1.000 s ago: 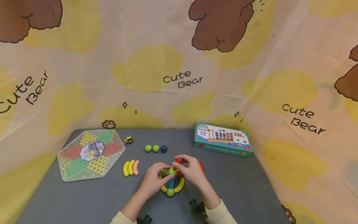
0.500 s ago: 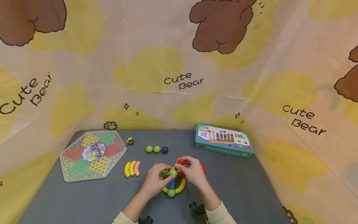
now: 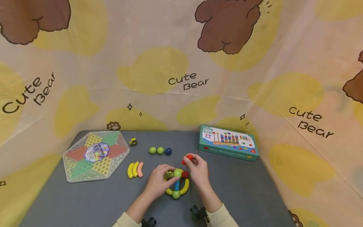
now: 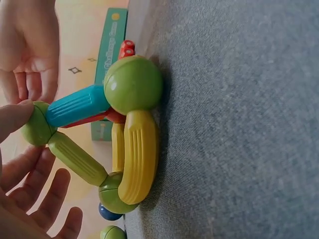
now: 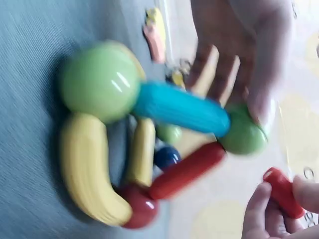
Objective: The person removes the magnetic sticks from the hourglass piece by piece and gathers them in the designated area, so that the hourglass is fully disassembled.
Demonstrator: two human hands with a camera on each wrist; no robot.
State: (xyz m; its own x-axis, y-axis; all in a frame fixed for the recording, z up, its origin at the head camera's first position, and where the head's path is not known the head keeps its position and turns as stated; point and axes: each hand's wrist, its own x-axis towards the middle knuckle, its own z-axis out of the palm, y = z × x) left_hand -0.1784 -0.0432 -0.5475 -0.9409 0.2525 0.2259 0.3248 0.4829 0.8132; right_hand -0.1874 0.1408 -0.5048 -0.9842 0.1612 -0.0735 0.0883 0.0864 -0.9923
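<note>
My left hand point(image 3: 160, 179) pinches the top green ball point(image 4: 37, 123) of a magnetic ball-and-rod frame between thumb and fingers. From this ball, a blue rod point(image 4: 78, 105), a green rod point(image 4: 77, 158) and a red rod point(image 5: 187, 172) slope down to lower balls. Curved yellow rods point(image 3: 185, 186) join those lower balls, one dark red point(image 5: 142, 205) and the others green, in a ring low over the table. To the right of the frame, my right hand point(image 3: 199, 171) pinches a short red rod point(image 5: 283, 193) by its fingertips, apart from the top ball.
Left of the frame lie two yellow curved rods point(image 3: 132, 169) and a pink one point(image 3: 140, 169). Behind are two green balls point(image 3: 156, 150), a blue ball point(image 3: 168, 151) and a small bee figure point(image 3: 133, 141). A hexagonal board game point(image 3: 96, 156) and a green box point(image 3: 228, 142) flank them.
My right hand has drawn the red rod away from the top green ball, up and to the right. My left hand keeps its pinch on that ball.
</note>
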